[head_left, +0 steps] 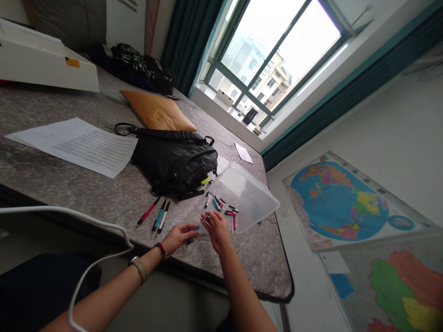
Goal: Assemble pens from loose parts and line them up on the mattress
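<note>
My left hand (179,236) is closed on a teal pen part (194,233) near the mattress's front edge. My right hand (217,229) pinches a thin clear pen piece (205,220) just beside it; the two hands nearly touch. Right behind them stands a clear plastic tray (258,191) with several pen parts (224,207) in it, red, teal and black. Three whole pens (157,216) lie side by side on the mattress to the left of my hands.
A black backpack (175,161) lies behind the pens, with an orange pillow (155,110) farther back. Printed sheets (78,144) lie at the left, a white box (44,62) far left. A white cable (83,221) loops over my lap. Maps (341,200) lean below the window.
</note>
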`<state>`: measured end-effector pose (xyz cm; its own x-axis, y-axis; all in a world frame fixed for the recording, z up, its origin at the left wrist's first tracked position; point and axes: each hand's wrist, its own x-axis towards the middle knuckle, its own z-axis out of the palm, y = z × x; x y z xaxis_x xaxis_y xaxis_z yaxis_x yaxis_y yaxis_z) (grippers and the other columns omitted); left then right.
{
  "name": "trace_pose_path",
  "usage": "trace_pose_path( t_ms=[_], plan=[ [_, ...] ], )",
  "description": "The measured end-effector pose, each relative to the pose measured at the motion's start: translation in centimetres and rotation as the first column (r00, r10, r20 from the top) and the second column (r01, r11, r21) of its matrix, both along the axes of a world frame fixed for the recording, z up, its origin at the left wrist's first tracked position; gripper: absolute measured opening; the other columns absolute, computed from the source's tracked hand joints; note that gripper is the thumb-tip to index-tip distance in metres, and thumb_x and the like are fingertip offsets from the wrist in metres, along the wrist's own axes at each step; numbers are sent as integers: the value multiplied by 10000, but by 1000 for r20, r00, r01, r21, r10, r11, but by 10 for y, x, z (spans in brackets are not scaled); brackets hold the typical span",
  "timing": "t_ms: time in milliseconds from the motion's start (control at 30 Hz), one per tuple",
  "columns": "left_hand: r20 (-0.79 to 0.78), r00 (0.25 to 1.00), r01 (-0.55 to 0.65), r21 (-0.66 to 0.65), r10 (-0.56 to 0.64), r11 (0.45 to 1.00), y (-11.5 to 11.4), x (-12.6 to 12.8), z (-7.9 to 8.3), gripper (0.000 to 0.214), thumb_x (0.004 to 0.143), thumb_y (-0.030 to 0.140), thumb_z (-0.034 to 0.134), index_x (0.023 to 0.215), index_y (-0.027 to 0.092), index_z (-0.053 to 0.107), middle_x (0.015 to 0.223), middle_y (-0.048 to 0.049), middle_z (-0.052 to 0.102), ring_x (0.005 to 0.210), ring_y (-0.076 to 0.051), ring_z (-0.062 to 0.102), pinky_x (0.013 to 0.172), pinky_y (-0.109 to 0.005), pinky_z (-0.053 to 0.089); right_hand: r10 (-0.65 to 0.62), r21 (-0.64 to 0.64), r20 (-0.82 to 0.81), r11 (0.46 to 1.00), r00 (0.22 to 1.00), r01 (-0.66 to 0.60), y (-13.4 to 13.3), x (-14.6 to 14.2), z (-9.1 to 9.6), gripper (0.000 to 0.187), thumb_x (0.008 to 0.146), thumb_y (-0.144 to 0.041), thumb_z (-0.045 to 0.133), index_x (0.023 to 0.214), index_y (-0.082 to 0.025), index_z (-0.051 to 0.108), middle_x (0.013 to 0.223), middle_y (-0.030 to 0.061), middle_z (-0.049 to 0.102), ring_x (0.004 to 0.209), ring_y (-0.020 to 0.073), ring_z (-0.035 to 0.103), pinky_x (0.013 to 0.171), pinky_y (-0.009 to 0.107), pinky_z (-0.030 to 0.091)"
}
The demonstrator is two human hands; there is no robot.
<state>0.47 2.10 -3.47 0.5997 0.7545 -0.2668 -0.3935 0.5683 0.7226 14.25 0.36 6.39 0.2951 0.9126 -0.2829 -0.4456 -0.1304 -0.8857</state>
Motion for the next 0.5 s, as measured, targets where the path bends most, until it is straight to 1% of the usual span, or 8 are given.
trace_pose_path(
  t_ms=[167,267,367,500],
  plan=[
    [1,1000,11,19,-11,1000,0,1,-1,431,615,374,845,957,154,701,889,-66,748,781,-165,681,698,-253,507,-11,9,11,1000,1000,11,-2,-1,1,234,689,-281,803,811,-185,628,879,33,697,860,190,687,844,356,544],
    [-14,1000,5,26,-4,1000,-1,1,0,440,600,384,849,946,153,703,886,-67,749,773,-169,682,692,-255,507,-15,13,36,1000,999,14,-5,-1,2,238,689,-293,803,795,-173,626,865,41,694,868,199,687,844,364,548],
    [-30,1000,0,44,1,999,-2,0,2,458,594,403,846,946,149,702,883,-70,748,768,-171,680,696,-264,508,-26,15,73,1000,997,25,-7,-3,1,244,692,-308,797,791,-164,627,870,49,693,879,207,688,828,358,555],
    [-41,999,7,69,-4,998,-3,-1,8,464,570,419,853,922,152,713,850,-60,744,724,-162,669,668,-256,501,-76,36,150,997,986,71,-9,-8,-1,256,697,-333,787,777,-160,616,826,44,685,846,207,695,782,339,565]
  ],
)
